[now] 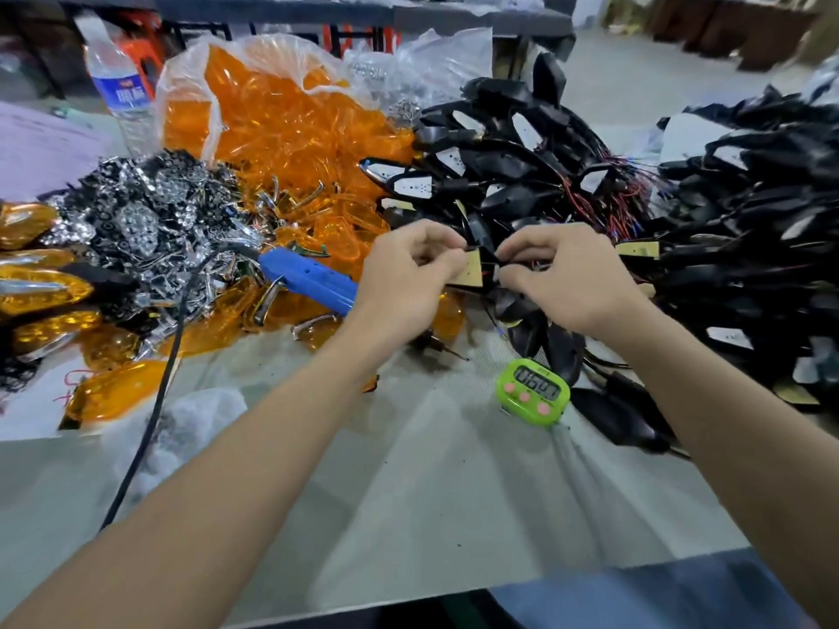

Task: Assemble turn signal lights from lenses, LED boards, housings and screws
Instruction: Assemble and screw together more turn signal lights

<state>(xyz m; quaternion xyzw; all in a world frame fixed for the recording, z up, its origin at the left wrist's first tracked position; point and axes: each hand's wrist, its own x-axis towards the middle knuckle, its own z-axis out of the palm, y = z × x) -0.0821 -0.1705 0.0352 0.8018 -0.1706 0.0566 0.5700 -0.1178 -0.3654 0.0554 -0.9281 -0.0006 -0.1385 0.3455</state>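
Note:
My left hand pinches a tan LED board at its left edge. My right hand pinches the black housing and wires joined to that board, just right of it. Both hands meet over the near edge of a big pile of black housings with boards and red wires. Orange lenses spill out of a clear bag at the back. Chrome reflectors lie heaped at the left. A blue electric screwdriver lies left of my left hand.
A green timer sits on the table cover in front of my right hand. A second black pile fills the right side. Finished orange lights lie far left. A water bottle stands at the back left. The screwdriver's black cable runs toward me.

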